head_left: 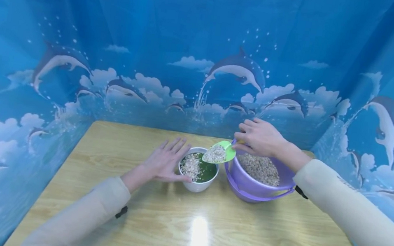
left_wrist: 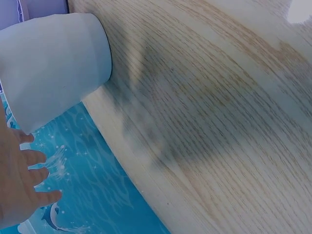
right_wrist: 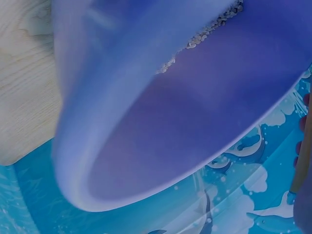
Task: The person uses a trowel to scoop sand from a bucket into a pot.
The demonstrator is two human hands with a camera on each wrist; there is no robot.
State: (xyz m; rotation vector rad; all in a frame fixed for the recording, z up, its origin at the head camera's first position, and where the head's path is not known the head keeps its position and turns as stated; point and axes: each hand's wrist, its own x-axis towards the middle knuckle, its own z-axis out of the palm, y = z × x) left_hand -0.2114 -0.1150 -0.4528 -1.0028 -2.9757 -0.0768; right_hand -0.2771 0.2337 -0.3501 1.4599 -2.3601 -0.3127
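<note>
My right hand (head_left: 260, 137) grips the handle of a light green scoop (head_left: 230, 151) loaded with pale gravel (head_left: 214, 153). In the head view the scoop's tip overlaps the right side of a white pot (head_left: 197, 187). Inside the pot, gravel (head_left: 191, 166) covers the left part and dark green (head_left: 209, 171) shows on the right. My left hand (head_left: 167, 161) is spread with straight fingers at the pot's left side, thumb along the near rim. The left wrist view has the pot's smooth wall (left_wrist: 58, 63) with fingertips close to its rim.
A purple bucket (head_left: 248, 190) stands right of the pot, with more gravel (head_left: 260, 168) inside and its handle lowered in front. Wood-grain table (head_left: 153, 225) lies beneath. A blue dolphin-print curtain (head_left: 180, 21) surrounds the back and sides.
</note>
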